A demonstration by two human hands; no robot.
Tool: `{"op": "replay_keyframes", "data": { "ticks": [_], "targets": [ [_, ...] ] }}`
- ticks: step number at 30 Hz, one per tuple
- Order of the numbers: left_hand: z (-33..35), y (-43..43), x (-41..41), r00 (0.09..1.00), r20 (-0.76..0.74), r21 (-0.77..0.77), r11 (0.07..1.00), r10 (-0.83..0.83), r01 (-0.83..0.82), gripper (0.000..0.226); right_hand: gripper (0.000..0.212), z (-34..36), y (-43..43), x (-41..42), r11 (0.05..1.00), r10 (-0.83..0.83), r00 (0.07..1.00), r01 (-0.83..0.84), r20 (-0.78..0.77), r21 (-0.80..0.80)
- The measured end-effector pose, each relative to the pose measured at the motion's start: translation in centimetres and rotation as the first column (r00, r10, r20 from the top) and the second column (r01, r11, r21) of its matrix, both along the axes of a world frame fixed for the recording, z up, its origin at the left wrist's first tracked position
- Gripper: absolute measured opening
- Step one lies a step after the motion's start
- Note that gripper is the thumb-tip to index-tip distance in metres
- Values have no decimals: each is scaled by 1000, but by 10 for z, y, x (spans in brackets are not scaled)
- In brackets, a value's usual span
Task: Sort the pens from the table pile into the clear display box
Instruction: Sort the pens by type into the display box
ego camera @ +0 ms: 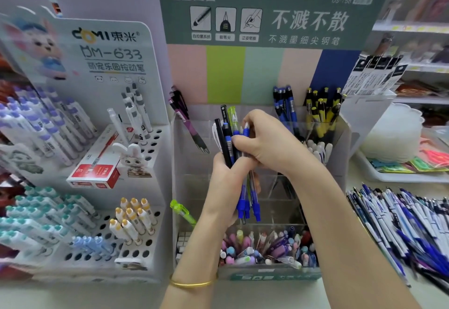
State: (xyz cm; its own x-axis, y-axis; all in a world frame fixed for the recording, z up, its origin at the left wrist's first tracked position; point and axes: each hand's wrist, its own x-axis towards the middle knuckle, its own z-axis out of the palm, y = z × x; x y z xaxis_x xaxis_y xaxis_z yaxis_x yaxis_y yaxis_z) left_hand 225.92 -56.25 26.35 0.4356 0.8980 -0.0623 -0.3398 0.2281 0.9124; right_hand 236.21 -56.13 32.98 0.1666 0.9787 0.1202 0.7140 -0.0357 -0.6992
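A person's left hand grips a bundle of pens, mostly blue, upright over the middle of the clear display box, while the right hand curls its fingers round the bundle's tops. The table pile of pens lies to the right, beside the box. A gold bangle circles the left wrist.

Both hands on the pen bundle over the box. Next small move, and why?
Probably lift out the blue pen the right hand pinches and carry it to the blue pens in the back row: the left hand grips the mixed bundle, and that compartment already holds matching ones.
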Motion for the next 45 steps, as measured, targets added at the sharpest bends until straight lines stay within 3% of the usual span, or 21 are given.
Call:
{"op": "replay_keyframes", "data": {
  "ticks": [8, 14, 20, 23, 27, 32, 37, 43, 45],
  "targets": [
    [0, 6, 1, 999, -33, 62, 998, -28, 30, 41, 22, 0, 0, 5, 999, 20, 939, -10, -343, 33],
    [-1, 6, -6, 997, 9, 92, 993, -82, 81, 66, 21, -4, -4, 8, 999, 47, 877, -34, -479, 36],
    [-3, 5, -5, 998, 66, 44, 999, -22, 20, 62, 18, -12, -7, 2, 990, 61, 881, 7, -468, 143],
    [-3, 4, -4, 997, 75, 37, 999, 23, -26, 44, 14, -17, -7, 0, 980, 39, 897, 53, -440, 193],
    [-3, 6, -6, 994, 87, 62, 996, 59, -64, 42, 12, -21, -9, 2, 984, 29, 889, 54, -457, 167],
    [0, 5, -9, 993, 99, 55, 996, 66, -71, 51, 6, -23, -12, 6, 992, 92, 768, -12, -634, 129],
    [2, 3, -10, 994, 87, 39, 996, 72, -76, 50, 4, -27, -15, 9, 990, 118, 692, -25, -712, 140],
    [5, 5, -15, 989, 37, 9, 989, 146, -146, 3, 9, -31, -16, 17, 968, 165, 450, 95, -877, 231],
    [5, 5, -18, 982, 48, -6, 983, 181, -181, 6, 16, -33, -17, 20, 944, 176, 386, 194, -906, 266]
  ]
}}
